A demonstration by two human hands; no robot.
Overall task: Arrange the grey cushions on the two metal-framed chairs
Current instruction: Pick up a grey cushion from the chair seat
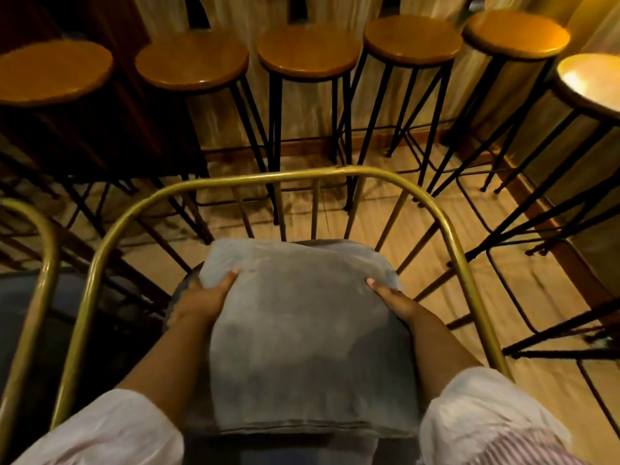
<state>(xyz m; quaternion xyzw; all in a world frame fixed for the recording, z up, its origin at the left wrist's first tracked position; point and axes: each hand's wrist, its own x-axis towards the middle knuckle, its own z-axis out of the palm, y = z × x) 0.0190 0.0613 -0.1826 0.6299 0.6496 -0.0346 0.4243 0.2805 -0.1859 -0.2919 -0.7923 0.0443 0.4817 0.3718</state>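
Grey cushion [302, 333]: inside the gold-framed chair [335, 172], over its seat | left hand [204, 297]: gripping cushion's left edge | right hand [396, 302]: gripping cushion's right edge | second gold frame [40, 263]: left of chair | wooden bar stools [308, 50]: row beyond chair's backrest, against wall.

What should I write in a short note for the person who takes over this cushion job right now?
Left hand: grips the left side of the soft grey square cushion.
Right hand: grips its right side.
The cushion is held over the seat of the gold metal-framed chair; whether it already rests there is unclear.
Second gold chair stands at the left, with a dark seat; no cushion on it can be made out.
Left: settle this cushion, then see to the second chair.
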